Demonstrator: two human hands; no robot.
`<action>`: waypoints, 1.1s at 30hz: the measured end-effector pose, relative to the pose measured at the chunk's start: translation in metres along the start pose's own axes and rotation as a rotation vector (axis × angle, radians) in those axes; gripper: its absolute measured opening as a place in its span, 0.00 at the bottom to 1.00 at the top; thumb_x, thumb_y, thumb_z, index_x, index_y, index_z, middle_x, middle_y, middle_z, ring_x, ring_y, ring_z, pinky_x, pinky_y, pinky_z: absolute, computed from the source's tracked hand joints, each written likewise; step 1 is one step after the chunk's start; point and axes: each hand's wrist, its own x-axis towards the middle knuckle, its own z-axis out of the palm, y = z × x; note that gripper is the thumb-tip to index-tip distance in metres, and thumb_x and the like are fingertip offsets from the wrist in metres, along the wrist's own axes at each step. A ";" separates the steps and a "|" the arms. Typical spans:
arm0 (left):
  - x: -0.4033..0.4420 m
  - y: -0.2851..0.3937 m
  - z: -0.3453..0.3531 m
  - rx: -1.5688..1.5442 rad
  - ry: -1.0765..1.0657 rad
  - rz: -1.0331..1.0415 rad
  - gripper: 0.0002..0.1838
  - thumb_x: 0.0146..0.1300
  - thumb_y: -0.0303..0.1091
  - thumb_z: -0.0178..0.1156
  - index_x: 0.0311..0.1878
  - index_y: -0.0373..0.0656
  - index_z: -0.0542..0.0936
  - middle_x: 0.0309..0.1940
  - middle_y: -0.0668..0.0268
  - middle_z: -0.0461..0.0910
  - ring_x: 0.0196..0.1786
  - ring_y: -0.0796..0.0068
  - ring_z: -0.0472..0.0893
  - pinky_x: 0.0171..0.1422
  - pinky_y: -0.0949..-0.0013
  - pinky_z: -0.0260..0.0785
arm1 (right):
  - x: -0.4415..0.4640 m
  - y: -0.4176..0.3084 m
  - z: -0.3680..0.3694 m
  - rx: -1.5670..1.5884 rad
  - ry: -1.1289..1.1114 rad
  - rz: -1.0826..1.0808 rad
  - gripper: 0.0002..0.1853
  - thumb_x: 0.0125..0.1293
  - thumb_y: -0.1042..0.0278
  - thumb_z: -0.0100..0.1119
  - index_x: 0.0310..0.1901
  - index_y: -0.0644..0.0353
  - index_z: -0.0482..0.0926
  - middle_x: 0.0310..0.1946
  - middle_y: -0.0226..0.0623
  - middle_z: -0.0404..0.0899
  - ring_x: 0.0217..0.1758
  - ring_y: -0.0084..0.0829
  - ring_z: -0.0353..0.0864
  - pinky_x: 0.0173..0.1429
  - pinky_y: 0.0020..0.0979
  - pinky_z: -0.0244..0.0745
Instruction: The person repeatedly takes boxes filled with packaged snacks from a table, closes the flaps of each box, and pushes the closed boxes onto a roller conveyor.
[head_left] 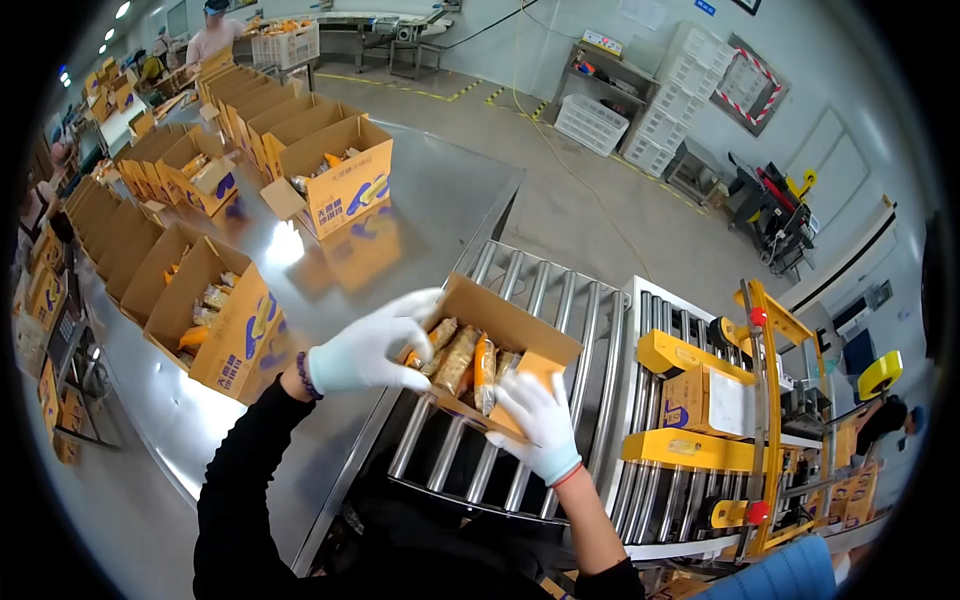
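Observation:
An open cardboard box with packaged snacks inside sits on the metal roller conveyor in front of me. Clear and orange wrappers show among the packs. My left hand, in a white glove, is at the box's left side with fingers and thumb spread apart, holding nothing. At the right near side, my right hand, also gloved, has its fingers stretched out over the box's edge and flap. Whether it presses on the flap is hard to make out.
Rows of open filled boxes stand on the steel table at left. Rollers lead right to a yellow-framed machine with a carton in it. A person stands at the far end.

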 end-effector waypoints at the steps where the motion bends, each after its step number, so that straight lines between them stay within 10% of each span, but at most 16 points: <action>1: 0.010 -0.009 0.013 0.093 0.037 0.063 0.15 0.60 0.41 0.77 0.42 0.42 0.84 0.75 0.47 0.70 0.76 0.50 0.71 0.77 0.57 0.65 | -0.007 0.002 0.000 0.088 0.023 0.006 0.35 0.60 0.50 0.74 0.68 0.52 0.79 0.66 0.33 0.81 0.73 0.39 0.74 0.82 0.57 0.54; 3: 0.035 0.005 0.028 -0.010 -0.135 -0.309 0.19 0.65 0.48 0.72 0.46 0.41 0.84 0.64 0.49 0.80 0.65 0.52 0.82 0.69 0.58 0.73 | -0.010 0.010 -0.011 0.246 0.052 -0.002 0.28 0.64 0.52 0.73 0.63 0.53 0.83 0.60 0.36 0.85 0.69 0.40 0.79 0.83 0.51 0.57; 6: 0.077 -0.029 0.063 0.400 -0.024 -0.314 0.21 0.68 0.54 0.65 0.47 0.44 0.82 0.50 0.60 0.83 0.51 0.55 0.83 0.55 0.56 0.77 | -0.021 0.020 -0.013 0.993 0.187 0.602 0.24 0.65 0.57 0.74 0.59 0.58 0.84 0.54 0.42 0.87 0.62 0.43 0.84 0.79 0.44 0.64; 11: 0.070 -0.048 0.099 0.662 0.542 -0.071 0.30 0.59 0.51 0.76 0.54 0.39 0.78 0.48 0.55 0.77 0.54 0.53 0.78 0.62 0.56 0.73 | 0.024 0.013 -0.064 -0.297 0.227 0.287 0.50 0.48 0.57 0.82 0.73 0.62 0.68 0.69 0.50 0.72 0.73 0.54 0.69 0.83 0.55 0.53; 14: 0.041 -0.076 0.105 -0.009 0.583 -0.337 0.44 0.58 0.57 0.77 0.67 0.32 0.73 0.60 0.52 0.77 0.66 0.52 0.76 0.72 0.56 0.69 | -0.011 -0.009 -0.027 -0.089 0.159 0.277 0.60 0.40 0.49 0.86 0.74 0.67 0.65 0.67 0.47 0.73 0.73 0.51 0.68 0.84 0.61 0.47; 17: 0.056 -0.062 0.099 -0.279 0.376 -0.526 0.37 0.64 0.50 0.72 0.67 0.33 0.75 0.64 0.44 0.75 0.66 0.51 0.77 0.73 0.56 0.69 | -0.040 -0.001 -0.017 -0.129 -0.009 0.290 0.60 0.40 0.48 0.86 0.74 0.64 0.66 0.67 0.47 0.72 0.74 0.49 0.68 0.85 0.61 0.47; 21: 0.122 -0.060 0.194 0.010 0.846 -0.240 0.30 0.67 0.47 0.67 0.60 0.29 0.77 0.55 0.41 0.80 0.58 0.45 0.81 0.66 0.53 0.73 | -0.031 0.054 -0.024 -0.339 0.057 0.442 0.61 0.41 0.52 0.86 0.76 0.67 0.62 0.75 0.50 0.66 0.81 0.51 0.60 0.87 0.55 0.45; 23: 0.146 -0.062 0.256 0.087 0.768 -0.076 0.32 0.70 0.52 0.65 0.64 0.34 0.76 0.58 0.44 0.80 0.62 0.47 0.80 0.70 0.54 0.71 | -0.020 0.077 -0.027 -0.327 0.078 0.529 0.62 0.42 0.52 0.85 0.76 0.69 0.61 0.77 0.53 0.64 0.82 0.53 0.58 0.88 0.53 0.45; 25: 0.147 -0.045 0.226 -0.287 -0.211 -0.359 0.35 0.72 0.55 0.63 0.68 0.35 0.74 0.63 0.42 0.77 0.68 0.46 0.78 0.73 0.54 0.69 | -0.029 0.096 -0.023 -0.352 0.101 0.525 0.59 0.46 0.50 0.83 0.76 0.70 0.61 0.77 0.55 0.62 0.83 0.54 0.56 0.87 0.53 0.45; 26: 0.141 -0.049 0.215 -0.331 -0.293 -0.306 0.37 0.72 0.59 0.61 0.68 0.34 0.74 0.66 0.42 0.75 0.69 0.46 0.77 0.73 0.53 0.69 | -0.041 0.106 -0.022 -0.353 0.147 0.514 0.58 0.49 0.49 0.80 0.77 0.70 0.60 0.77 0.55 0.62 0.83 0.54 0.56 0.87 0.53 0.45; 29: 0.131 -0.055 0.120 0.356 0.528 0.172 0.18 0.54 0.38 0.69 0.43 0.39 0.77 0.39 0.45 0.77 0.45 0.41 0.78 0.54 0.45 0.72 | -0.061 0.119 -0.030 -0.358 0.198 0.524 0.51 0.58 0.51 0.72 0.77 0.70 0.60 0.77 0.56 0.61 0.83 0.55 0.55 0.87 0.52 0.45; 33: 0.102 -0.102 -0.050 1.331 1.025 -0.132 0.26 0.57 0.34 0.66 0.60 0.43 0.76 0.41 0.59 0.81 0.45 0.51 0.81 0.56 0.55 0.71 | -0.066 0.129 -0.027 -0.343 0.281 0.581 0.37 0.60 0.64 0.64 0.72 0.64 0.70 0.74 0.52 0.68 0.82 0.54 0.57 0.88 0.51 0.44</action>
